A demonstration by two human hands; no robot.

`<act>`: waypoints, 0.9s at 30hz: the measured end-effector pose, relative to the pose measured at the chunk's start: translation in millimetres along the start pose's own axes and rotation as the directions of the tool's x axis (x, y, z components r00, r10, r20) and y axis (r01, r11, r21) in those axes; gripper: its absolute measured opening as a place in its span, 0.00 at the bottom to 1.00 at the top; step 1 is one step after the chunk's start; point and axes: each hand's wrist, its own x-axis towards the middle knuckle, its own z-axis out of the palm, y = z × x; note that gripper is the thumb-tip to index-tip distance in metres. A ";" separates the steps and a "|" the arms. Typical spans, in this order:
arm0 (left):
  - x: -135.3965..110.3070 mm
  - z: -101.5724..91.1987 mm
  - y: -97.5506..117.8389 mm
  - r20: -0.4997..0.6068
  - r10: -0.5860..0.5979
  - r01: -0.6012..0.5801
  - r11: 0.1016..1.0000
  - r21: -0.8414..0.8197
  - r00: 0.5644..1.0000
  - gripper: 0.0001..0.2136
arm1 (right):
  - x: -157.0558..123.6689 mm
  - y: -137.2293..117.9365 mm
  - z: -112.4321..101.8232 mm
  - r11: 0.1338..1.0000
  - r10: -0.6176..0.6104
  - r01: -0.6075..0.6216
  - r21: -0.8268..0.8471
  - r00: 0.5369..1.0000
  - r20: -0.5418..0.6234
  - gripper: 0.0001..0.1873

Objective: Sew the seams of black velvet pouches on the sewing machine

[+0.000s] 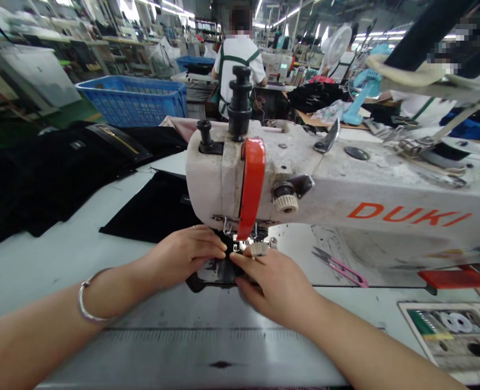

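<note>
A black fabric piece [150, 208] with a small label lies under the head of a white sewing machine [324, 189] and reaches to the needle area. My left hand [189, 250], a bangle on its wrist, has its fingers closed together on the fabric's edge, just left of the presser foot [236, 247]. My right hand [278, 284] meets it from the right, thumb and fingers bent in on the fabric's near end. The needle tip is hidden behind the machine's parts and my fingers.
Pink-handled thread snips [341, 266] lie on the machine bed at right. A bobbin tray [446, 330] sits at lower right. Black garments [45, 173] are heaped on the left. Beyond stand a blue crate [134, 100], a turquoise fan [361, 92] and a person in a white shirt [240, 59].
</note>
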 end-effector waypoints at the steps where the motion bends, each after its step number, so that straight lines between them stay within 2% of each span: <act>1: 1.8 0.3 -3.5 -0.014 -0.010 0.010 1.000 0.004 1.000 0.13 | 1.5 0.0 1.0 1.000 0.018 -0.018 -0.005 1.000 0.002 0.18; 7: 10.4 3.3 -19.6 -0.037 -0.136 0.138 0.989 0.044 0.990 0.11 | 5.9 -1.9 4.7 0.997 0.066 -0.065 -0.050 0.998 0.007 0.18; 12: 12.7 5.5 -26.3 -0.045 -0.183 0.185 0.981 0.059 0.982 0.12 | 4.9 -2.1 6.6 0.996 0.074 -0.074 -0.055 0.997 -0.002 0.18; 20: 10.5 9.6 -33.8 -0.074 -0.174 0.181 0.979 0.093 0.982 0.12 | 3.8 1.7 7.9 0.998 0.059 -0.060 -0.013 0.998 -0.031 0.15; 27: 11.1 8.2 -35.8 -0.060 -0.117 0.124 0.982 0.142 0.991 0.14 | 0.3 4.9 9.9 0.999 0.033 -0.031 0.030 0.997 -0.067 0.12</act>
